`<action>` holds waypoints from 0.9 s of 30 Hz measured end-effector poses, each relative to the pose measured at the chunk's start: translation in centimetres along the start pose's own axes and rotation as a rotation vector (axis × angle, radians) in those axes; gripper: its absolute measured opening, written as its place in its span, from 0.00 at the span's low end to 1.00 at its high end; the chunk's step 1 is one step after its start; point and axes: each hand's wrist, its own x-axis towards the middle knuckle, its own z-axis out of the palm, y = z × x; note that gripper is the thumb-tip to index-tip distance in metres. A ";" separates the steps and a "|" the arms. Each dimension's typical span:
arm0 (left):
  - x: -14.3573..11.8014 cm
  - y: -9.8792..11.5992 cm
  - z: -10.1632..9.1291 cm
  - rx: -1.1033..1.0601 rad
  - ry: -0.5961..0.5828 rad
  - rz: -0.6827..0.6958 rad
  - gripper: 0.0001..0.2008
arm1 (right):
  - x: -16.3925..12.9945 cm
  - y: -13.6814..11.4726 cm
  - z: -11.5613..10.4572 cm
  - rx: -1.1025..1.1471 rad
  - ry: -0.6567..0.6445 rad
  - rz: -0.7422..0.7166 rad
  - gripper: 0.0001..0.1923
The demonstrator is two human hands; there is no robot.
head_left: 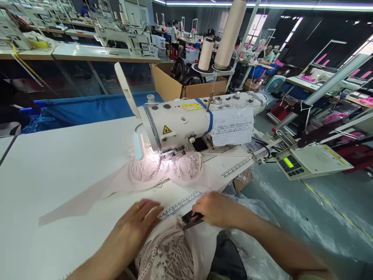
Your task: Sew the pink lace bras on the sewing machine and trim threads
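My right hand (pixel 214 209) is closed around dark thread snips (pixel 190 219). The blades of the snips are at the upper tip of a pale pink lace bra cup (pixel 167 254) at the table's front edge. Over the table, my left hand (pixel 136 221) is just left of that cup, its fingers stretched to the right and slightly bent; its thumb is hidden. Another pale pink lace bra (pixel 186 167) lies under the lit needle area of the white sewing machine (pixel 175 120), its sheer wing (pixel 87 194) spread to the left.
Printed ruler tape (pixel 182 204) runs along the white table (pixel 72 155). A phone (pixel 199 144) lies behind the machine head, with a handwritten note (pixel 231 126) fixed on the arm. At the right is a control panel (pixel 311 161). Thread cones (pixel 230 35) and a cardboard box (pixel 167 83) stand behind.
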 end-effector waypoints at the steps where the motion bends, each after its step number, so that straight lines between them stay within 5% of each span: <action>1: 1.7 -1.4 0.5 0.048 0.016 0.045 0.15 | 0.7 0.4 -1.1 0.043 0.075 -0.016 0.07; 3: 4.7 -3.7 1.5 0.166 -0.007 0.084 0.20 | 2.6 1.8 -2.8 0.065 0.239 0.029 0.06; 6: 7.4 -5.5 2.4 0.321 -0.232 0.231 0.22 | 6.5 4.7 -4.2 -0.042 0.456 0.237 0.09; 9: 8.4 -5.5 2.5 0.384 -0.376 0.242 0.20 | 10.5 7.6 -4.5 -0.138 0.492 0.365 0.16; 13: 8.3 -4.7 2.8 0.354 -0.271 0.120 0.17 | 13.4 9.9 -4.0 -0.212 0.441 0.368 0.12; 18: 8.2 -5.0 3.1 0.331 -0.183 0.107 0.16 | 13.5 10.8 -3.9 -0.224 0.416 0.299 0.11; 27: 8.2 -6.4 2.7 0.260 -0.137 0.043 0.28 | 12.5 10.3 -3.7 -0.133 0.283 -0.049 0.29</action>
